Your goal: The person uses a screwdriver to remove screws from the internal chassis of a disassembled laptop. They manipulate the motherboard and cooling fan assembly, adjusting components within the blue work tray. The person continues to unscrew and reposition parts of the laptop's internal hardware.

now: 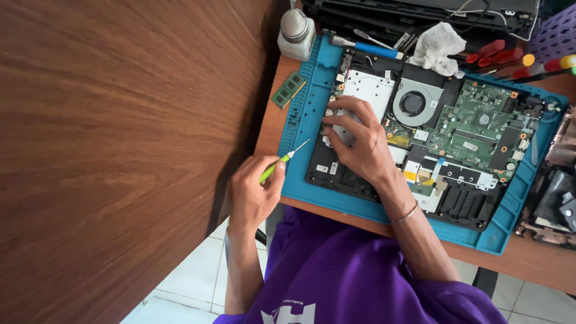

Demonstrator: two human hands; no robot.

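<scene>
Head view: your two hands at an opened laptop on a blue mat.

Your left hand (255,192) has its grip closed around a green-handled screwdriver (281,162), the tip pointing toward 1 o'clock over the mat's edge. Your right hand (354,135) lies spread on the laptop chassis (360,180), fingertips pressing a silver plate (369,90), its grip loose and holding nothing. The chassis rests on the blue mat (300,120), which covers the wooden surface (270,126). At 3 o'clock of your right hand sit the cooling fan (414,103) and green mainboard (480,126). A memory module (288,89) lies off the mat at 10 o'clock, a white bottle (296,33) at 11 o'clock, and red-handled screwdrivers (498,54) at 2 o'clock.
</scene>
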